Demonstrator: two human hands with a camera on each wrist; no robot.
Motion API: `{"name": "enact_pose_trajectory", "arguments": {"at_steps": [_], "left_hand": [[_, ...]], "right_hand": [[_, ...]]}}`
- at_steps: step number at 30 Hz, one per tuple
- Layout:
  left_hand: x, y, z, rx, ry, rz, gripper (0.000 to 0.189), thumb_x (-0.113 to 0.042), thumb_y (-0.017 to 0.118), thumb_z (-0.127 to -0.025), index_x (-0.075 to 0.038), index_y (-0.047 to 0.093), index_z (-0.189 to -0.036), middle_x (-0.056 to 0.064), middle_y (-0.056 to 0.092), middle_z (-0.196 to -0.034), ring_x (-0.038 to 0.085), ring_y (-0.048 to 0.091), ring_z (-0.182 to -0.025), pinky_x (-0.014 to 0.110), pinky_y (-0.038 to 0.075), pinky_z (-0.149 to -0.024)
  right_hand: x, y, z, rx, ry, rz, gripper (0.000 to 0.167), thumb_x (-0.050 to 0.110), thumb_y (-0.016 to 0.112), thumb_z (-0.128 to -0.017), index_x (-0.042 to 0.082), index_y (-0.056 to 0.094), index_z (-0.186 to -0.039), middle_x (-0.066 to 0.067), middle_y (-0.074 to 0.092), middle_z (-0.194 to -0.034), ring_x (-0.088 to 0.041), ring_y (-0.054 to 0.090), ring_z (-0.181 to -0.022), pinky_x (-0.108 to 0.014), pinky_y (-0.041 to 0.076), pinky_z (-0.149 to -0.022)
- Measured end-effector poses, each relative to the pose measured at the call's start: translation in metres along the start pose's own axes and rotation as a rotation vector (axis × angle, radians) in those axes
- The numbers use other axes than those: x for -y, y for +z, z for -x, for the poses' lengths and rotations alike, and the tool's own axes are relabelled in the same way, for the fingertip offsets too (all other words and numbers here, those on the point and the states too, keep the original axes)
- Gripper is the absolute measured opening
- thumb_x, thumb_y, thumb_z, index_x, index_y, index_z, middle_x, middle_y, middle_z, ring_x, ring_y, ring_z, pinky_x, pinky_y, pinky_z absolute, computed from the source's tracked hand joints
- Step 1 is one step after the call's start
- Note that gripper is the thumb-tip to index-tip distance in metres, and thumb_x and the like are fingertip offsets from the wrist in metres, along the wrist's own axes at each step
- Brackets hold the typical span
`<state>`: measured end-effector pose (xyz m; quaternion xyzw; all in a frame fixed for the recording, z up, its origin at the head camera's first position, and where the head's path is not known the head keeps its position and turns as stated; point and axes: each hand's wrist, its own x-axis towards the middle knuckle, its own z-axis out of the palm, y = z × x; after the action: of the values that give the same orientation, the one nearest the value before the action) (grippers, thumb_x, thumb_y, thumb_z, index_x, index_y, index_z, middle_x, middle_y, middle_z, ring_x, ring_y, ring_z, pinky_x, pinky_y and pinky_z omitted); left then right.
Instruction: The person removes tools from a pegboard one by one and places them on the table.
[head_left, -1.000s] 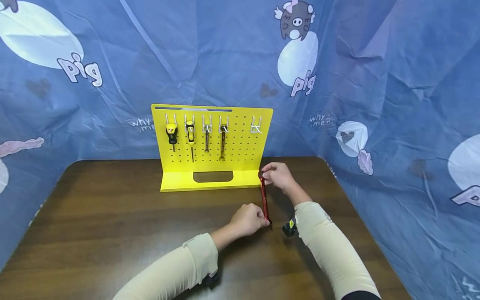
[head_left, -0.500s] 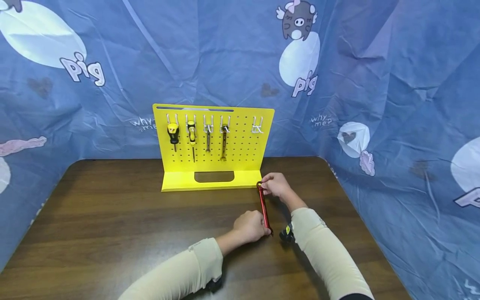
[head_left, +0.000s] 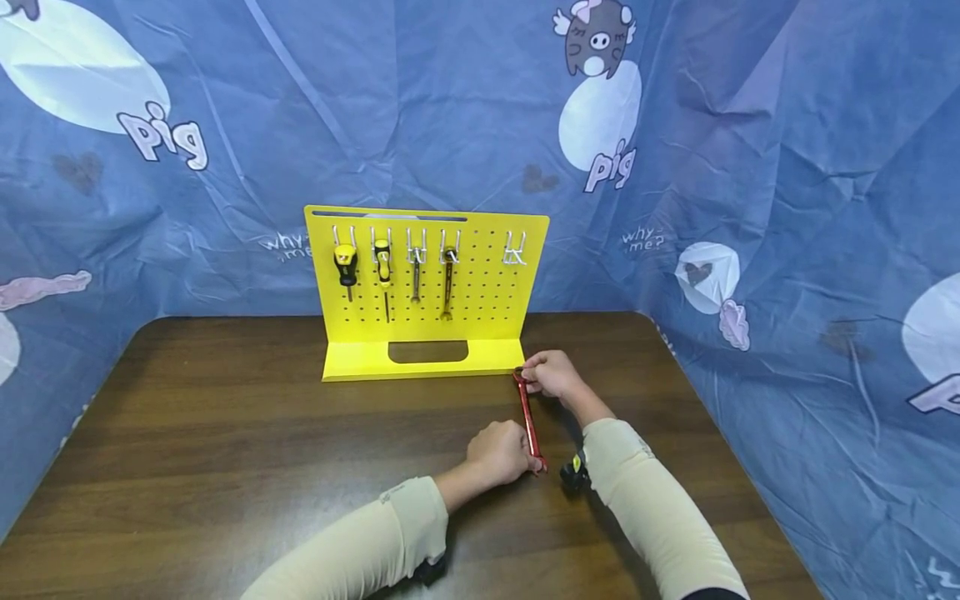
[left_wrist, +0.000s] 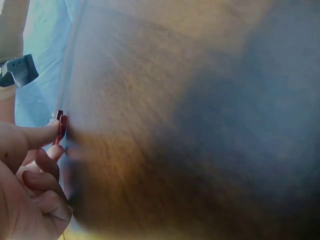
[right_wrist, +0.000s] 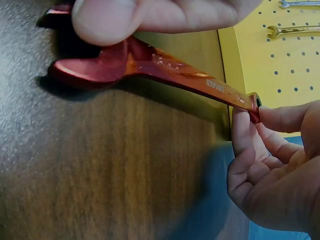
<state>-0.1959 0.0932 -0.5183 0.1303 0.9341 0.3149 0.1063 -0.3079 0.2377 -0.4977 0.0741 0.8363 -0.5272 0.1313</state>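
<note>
A red combination wrench (head_left: pixel 528 417) is held between both hands at the right front corner of the pegboard. My left hand (head_left: pixel 498 452) pinches its near, open-ended head between thumb and fingers. At the far, ring end, my right hand (head_left: pixel 555 375) pinches it with thumb and fingertips. In the right wrist view the wrench (right_wrist: pixel 185 82) runs slantwise above the wood, lettering along its shank. Only a small bit of the wrench (left_wrist: pixel 62 126) shows past the left thumb in the left wrist view.
A yellow pegboard (head_left: pixel 491 292) stands at the table's back. On its hooks hang two screwdrivers (head_left: pixel 346 262) and two wrenches (head_left: pixel 448 287); the rightmost hook (head_left: pixel 514 252) bears nothing. The brown table (head_left: pixel 247 433) is bordered by blue printed cloth (head_left: pixel 465 108).
Both hands have come nearer to the person with the wrench, away from the pegboard. Over the last half second the wrench has turned about its length, its ring now more edge-on.
</note>
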Motion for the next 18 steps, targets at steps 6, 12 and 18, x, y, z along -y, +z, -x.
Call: {"name": "enact_pose_trajectory", "arguments": {"at_steps": [6, 12, 18], "left_hand": [[-0.002, -0.001, 0.001, 0.018, -0.01, 0.006, 0.039, -0.038, 0.089, -0.075, -0.021, 0.058, -0.058, -0.008, 0.054, -0.056, 0.012, 0.05, -0.054, 0.035, 0.04, -0.047], [-0.003, -0.004, -0.002, 0.042, -0.006, 0.042, 0.035, -0.033, 0.09, -0.076, -0.02, 0.061, -0.062, -0.007, 0.056, -0.059, 0.013, 0.053, -0.056, 0.034, 0.041, -0.049], [-0.003, -0.006, -0.006, 0.046, -0.001, 0.038, 0.034, -0.032, 0.093, -0.071, -0.022, 0.061, -0.066, -0.007, 0.057, -0.065, 0.014, 0.056, -0.062, 0.036, 0.044, -0.052]], "right_hand": [[-0.008, 0.003, -0.002, -0.005, -0.011, 0.085, 0.022, 0.003, 0.057, -0.088, -0.002, 0.068, -0.106, -0.01, 0.068, -0.088, -0.014, 0.063, -0.061, -0.023, 0.036, -0.046], [-0.012, 0.005, 0.001, -0.029, -0.055, 0.196, 0.017, 0.013, 0.06, -0.09, 0.002, 0.073, -0.093, -0.008, 0.065, -0.084, -0.021, 0.059, -0.069, -0.028, 0.041, -0.052], [-0.01, 0.012, 0.004, -0.077, -0.102, 0.311, 0.018, 0.017, 0.067, -0.09, 0.003, 0.073, -0.101, -0.007, 0.067, -0.084, -0.018, 0.061, -0.066, -0.028, 0.046, -0.056]]}}
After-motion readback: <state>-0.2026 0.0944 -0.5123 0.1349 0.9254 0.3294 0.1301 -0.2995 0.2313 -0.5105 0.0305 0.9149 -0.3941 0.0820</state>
